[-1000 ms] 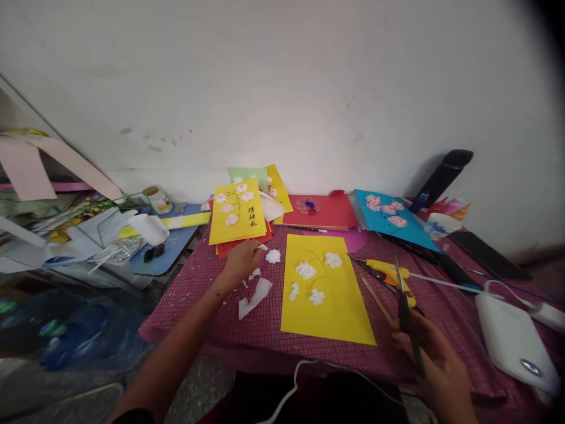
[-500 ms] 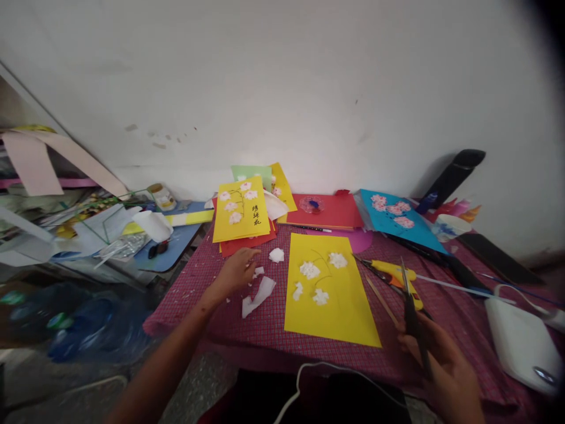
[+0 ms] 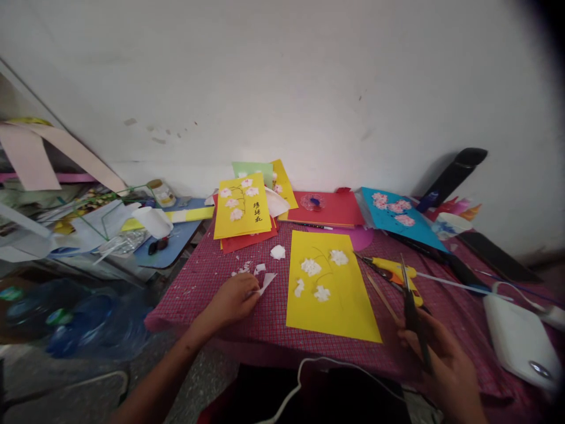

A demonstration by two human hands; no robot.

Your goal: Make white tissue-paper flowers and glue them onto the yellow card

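Observation:
At the table's left part, my left hand (image 3: 241, 299) is closed on a strip of white paper (image 3: 267, 284), which pokes out past the fingertips. Small white scraps (image 3: 260, 268) and a crumpled white piece (image 3: 278, 252) lie just beyond it. My right hand (image 3: 448, 359) grips dark tweezers (image 3: 412, 315), their pale metal tips pointing up and away. Between the hands rests a yellow sheet (image 3: 338, 318) with a drawn branch and several white paper flowers (image 3: 311, 267) on it.
A yellow glue gun (image 3: 392, 268) and a thin wooden stick (image 3: 382, 298) lie right of the sheet. Finished flower cards (image 3: 241, 229), red paper (image 3: 344, 215) and a blue card (image 3: 424, 229) line the wall side. A white device (image 3: 521, 341) sits far right.
My left hand has come down and nearer to me, and it has taken hold of the white paper strip that lay loose on the cloth. My right hand has barely moved.

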